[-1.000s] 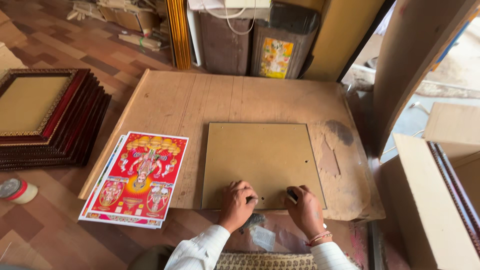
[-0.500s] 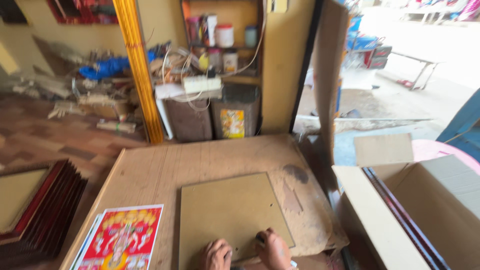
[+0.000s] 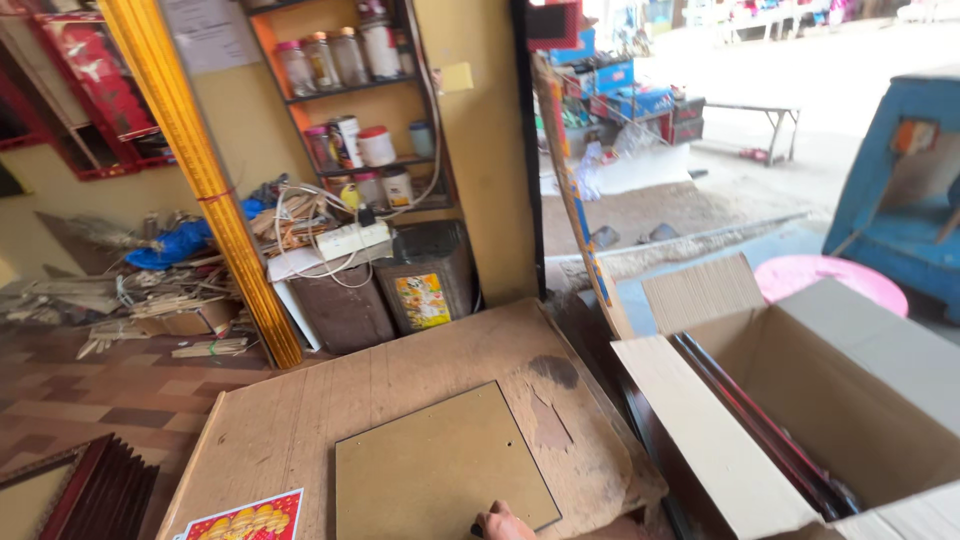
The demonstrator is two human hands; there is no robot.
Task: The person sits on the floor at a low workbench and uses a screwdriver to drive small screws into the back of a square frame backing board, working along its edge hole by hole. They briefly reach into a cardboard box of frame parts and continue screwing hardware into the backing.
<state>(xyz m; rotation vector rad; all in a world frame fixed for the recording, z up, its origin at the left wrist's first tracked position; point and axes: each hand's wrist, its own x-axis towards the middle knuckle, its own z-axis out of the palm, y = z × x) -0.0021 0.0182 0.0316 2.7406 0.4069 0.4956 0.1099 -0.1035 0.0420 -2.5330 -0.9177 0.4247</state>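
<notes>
A square brown backing board [image 3: 440,470] lies flat on the low wooden worktable [image 3: 400,375]. Only the top of one hand shows at the bottom edge, resting on the board's near right part; by its place it looks like my right hand [image 3: 500,522]. Its fingers are cut off by the frame, so I cannot tell what it holds. My left hand is out of view. The corner of a red and yellow printed picture [image 3: 250,520] lies on the table left of the board.
An open cardboard box [image 3: 800,400] holding long dark frame strips stands at the right. Stacked red picture frames [image 3: 90,495] lie on the floor at the left. A yellow moulding bundle [image 3: 200,180], a shelf of jars [image 3: 350,100] and cables stand behind the table.
The view has tilted upward, away from the table. Both hands were on the board's near edge; now the left one is out of frame and only the top of the other shows.
</notes>
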